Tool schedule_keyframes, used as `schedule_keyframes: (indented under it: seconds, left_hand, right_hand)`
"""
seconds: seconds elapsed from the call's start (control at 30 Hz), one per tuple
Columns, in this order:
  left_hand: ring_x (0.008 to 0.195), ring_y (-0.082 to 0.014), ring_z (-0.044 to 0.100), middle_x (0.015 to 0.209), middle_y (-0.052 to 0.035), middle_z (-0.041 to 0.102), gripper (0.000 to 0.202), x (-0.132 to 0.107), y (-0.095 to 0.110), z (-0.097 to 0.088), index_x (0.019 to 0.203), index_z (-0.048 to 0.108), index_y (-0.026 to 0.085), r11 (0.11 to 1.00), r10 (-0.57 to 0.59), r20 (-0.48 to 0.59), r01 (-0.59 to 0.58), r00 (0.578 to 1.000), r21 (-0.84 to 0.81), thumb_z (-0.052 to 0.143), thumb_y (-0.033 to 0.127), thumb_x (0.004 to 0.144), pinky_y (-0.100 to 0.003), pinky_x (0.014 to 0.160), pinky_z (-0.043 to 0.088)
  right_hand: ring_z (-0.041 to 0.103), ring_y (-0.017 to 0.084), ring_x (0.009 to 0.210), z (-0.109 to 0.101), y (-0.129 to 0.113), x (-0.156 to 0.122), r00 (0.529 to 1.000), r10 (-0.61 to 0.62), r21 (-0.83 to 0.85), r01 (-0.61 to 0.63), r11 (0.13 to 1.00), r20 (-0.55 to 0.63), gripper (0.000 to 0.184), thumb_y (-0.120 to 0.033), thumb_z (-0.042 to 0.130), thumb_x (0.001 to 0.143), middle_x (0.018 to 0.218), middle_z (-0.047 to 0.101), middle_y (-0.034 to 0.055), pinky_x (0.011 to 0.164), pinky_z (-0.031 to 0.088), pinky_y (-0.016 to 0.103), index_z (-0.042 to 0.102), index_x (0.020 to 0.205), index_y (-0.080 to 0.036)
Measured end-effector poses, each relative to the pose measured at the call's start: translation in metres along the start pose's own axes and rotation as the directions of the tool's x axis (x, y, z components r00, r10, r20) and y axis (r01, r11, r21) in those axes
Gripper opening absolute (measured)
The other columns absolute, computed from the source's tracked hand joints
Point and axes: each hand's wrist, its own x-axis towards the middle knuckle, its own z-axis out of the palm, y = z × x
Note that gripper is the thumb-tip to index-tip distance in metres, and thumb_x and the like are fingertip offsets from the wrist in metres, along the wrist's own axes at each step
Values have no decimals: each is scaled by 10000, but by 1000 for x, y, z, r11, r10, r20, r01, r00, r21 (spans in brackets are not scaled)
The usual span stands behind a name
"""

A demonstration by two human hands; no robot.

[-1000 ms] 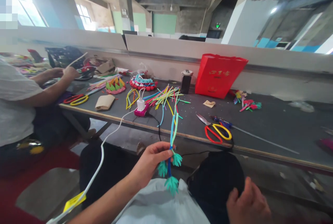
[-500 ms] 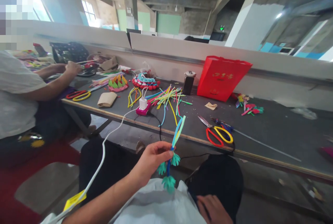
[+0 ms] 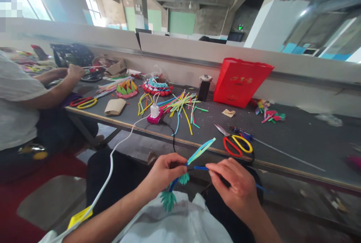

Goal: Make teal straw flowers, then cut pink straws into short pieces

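Above my lap, my left hand (image 3: 172, 167) pinches a small bunch of straw flowers (image 3: 168, 201). Teal fringed heads hang below the fingers, and light blue and pale green straws (image 3: 201, 151) stick up to the right. My right hand (image 3: 234, 183) is closed on a thin blue straw (image 3: 200, 167), whose near end points at the bunch with a small gap between. A further blue length shows beyond the back of that hand. Scissors (image 3: 233, 140) with one red and one yellow handle lie on the table just past my right hand, beside a blue-handled tool (image 3: 242, 134).
Loose coloured straws (image 3: 180, 104) lie mid-table near a pink power block (image 3: 155, 117) with a white plug. A white cable (image 3: 113, 160) crosses my left side. A red bag (image 3: 242, 81) and a dark bottle (image 3: 204, 88) stand behind. At left, a co-worker's hands (image 3: 75, 72) are busy.
My right hand has risen from my lap and now holds a blue straw near the bunch. The bunch in my left hand has tilted, its upper straws leaning further right.
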Motion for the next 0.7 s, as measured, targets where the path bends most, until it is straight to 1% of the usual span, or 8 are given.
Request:
schedule_keyframes:
  seconds: [0.1, 0.17, 0.23, 0.3, 0.37, 0.47, 0.57, 0.7]
  left_hand:
    - [663, -149, 557, 727, -46, 650, 206, 0, -1, -1, 790, 759, 132, 997, 44, 12, -45, 999, 63, 765, 308, 684, -238, 607, 422]
    - [650, -146, 550, 719, -42, 639, 192, 0, -3, -1, 794, 759, 136, 994, 54, 30, -57, 998, 90, 752, 303, 698, -238, 602, 423]
    - [650, -145, 547, 722, -40, 630, 178, 1, -5, -1, 803, 759, 138, 990, 64, 40, -68, 997, 120, 740, 291, 712, -239, 604, 425]
    - [659, -147, 547, 733, -43, 625, 165, 1, -7, -2, 809, 758, 138, 985, 74, 39, -80, 996, 154, 730, 275, 721, -239, 605, 425]
    - [660, -145, 544, 742, -43, 620, 156, 1, -8, -3, 814, 754, 138, 981, 82, 41, -88, 996, 176, 722, 262, 724, -237, 599, 421]
    - [634, -129, 519, 722, -31, 596, 132, 1, -8, -3, 797, 750, 141, 972, 91, 55, -100, 994, 215, 716, 242, 719, -225, 567, 398]
    - [607, -116, 497, 706, -19, 576, 97, 1, -8, -2, 780, 749, 151, 953, 110, 60, -122, 992, 278, 706, 210, 717, -216, 542, 376]
    - [604, -117, 497, 691, -14, 572, 74, -1, -5, -2, 756, 748, 157, 930, 128, 76, -147, 989, 337, 687, 176, 718, -218, 547, 372]
  right_hand:
    - [553, 186, 780, -2, 2, 14, 997, -78, -135, 75, 988, -22, 170, -178, 567, 925, 805, 652, 43, 768, 414, 329, 728, 967, -216]
    - [533, 196, 796, -3, 3, 20, 994, -106, -199, 105, 974, 4, 184, -176, 562, 925, 827, 646, 52, 771, 394, 339, 736, 967, -222]
    - [515, 198, 797, -3, 5, 24, 990, -131, -228, 139, 964, 50, 212, -146, 546, 919, 846, 639, 56, 769, 383, 340, 736, 967, -226]
    - [511, 201, 820, -4, 8, 26, 984, -157, -229, 172, 958, 84, 242, -112, 530, 909, 884, 638, 60, 784, 382, 342, 732, 976, -228]
    - [522, 210, 886, -4, 11, 27, 978, -177, -214, 198, 957, 110, 260, -93, 526, 900, 962, 649, 64, 809, 382, 345, 724, 995, -232]
    - [531, 213, 963, -5, 15, 30, 963, -196, -188, 231, 955, 186, 244, -95, 547, 892, 1037, 671, 49, 827, 378, 343, 708, 1008, -238]
    - [536, 207, 945, -5, 15, 33, 945, -202, -184, 253, 950, 257, 201, -116, 585, 886, 993, 699, 35, 803, 365, 347, 691, 1014, -230]
    - [530, 201, 891, -3, 14, 35, 928, -230, -153, 284, 947, 294, 186, -104, 579, 890, 920, 712, 27, 740, 339, 348, 682, 995, -218]
